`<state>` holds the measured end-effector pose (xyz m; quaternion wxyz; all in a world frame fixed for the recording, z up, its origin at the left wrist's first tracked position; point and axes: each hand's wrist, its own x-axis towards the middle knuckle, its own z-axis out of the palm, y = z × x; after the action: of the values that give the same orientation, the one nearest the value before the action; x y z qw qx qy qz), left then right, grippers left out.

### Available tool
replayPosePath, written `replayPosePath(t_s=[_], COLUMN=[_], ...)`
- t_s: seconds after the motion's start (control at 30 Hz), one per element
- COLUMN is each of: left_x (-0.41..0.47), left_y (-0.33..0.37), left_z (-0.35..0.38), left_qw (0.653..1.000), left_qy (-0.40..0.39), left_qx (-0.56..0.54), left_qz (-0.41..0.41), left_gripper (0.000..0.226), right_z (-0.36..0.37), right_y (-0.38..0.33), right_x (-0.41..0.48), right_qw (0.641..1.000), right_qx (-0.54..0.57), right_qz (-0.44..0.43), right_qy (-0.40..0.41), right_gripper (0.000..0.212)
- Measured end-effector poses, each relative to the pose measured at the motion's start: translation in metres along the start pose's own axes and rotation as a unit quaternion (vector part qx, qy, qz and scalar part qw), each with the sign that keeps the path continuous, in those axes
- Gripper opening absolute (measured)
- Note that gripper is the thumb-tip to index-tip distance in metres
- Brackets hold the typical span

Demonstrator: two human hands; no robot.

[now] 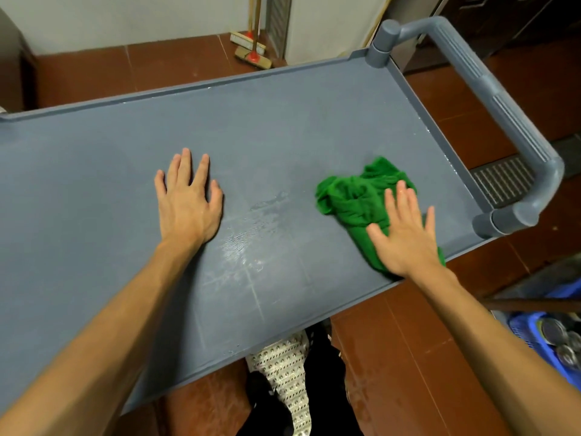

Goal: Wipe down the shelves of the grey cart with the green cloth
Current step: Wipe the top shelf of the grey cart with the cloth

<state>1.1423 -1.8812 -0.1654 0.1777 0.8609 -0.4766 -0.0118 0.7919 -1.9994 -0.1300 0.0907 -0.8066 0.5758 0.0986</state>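
Fingers straight, the left hand [188, 199] rests on the wet-streaked shelf [283, 127] of the grey cart [382, 45]; the right hand [405, 234] presses the green cloth [355, 196] near the handle [503, 99]; brooms [253, 53] lean beyond.

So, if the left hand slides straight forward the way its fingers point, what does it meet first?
Only bare shelf lies ahead of the left hand; the first obstacle looks to be the raised far rim of the grey cart.
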Motion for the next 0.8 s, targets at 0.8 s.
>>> replayPosePath(t_s=[0.8], left_x=[0.068], left_y=[0.044], left_z=[0.02], left_qw=[0.997], left_qy=[-0.051], left_qx=[0.053], left_qz=[-0.027], left_gripper=[0.06], right_z=[0.009], right_y=[-0.032], right_x=[0.046], right_qw=[0.99], right_qx=[0.029], right_qz=[0.04], right_qy=[0.135], right_gripper=[0.08])
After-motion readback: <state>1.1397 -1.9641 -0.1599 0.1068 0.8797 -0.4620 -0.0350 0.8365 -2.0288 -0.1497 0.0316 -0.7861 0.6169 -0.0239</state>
